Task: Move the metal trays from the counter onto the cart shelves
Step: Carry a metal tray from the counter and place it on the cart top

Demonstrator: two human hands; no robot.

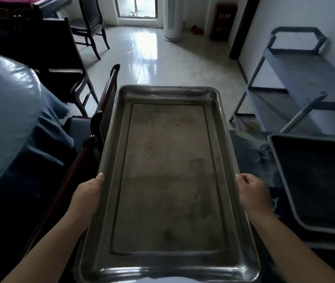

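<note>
A large rectangular metal tray [168, 180] fills the middle of the view, held level in the air with its long side pointing away from me. My left hand [88, 194] grips its left rim and my right hand [252, 193] grips its right rim, thumbs on top. A second metal tray [289, 193] lies on the dark patterned counter [250, 158] at the right. The grey cart [305, 78] with its shelves stands at the far right against the wall.
A table under a blue cloth [9, 119] is at the left, with dark wooden chairs [93, 25] behind it and one chair [105, 99] just left of the tray. Glossy tiled floor [162, 64] stretches ahead to a white column [173, 17] and a door.
</note>
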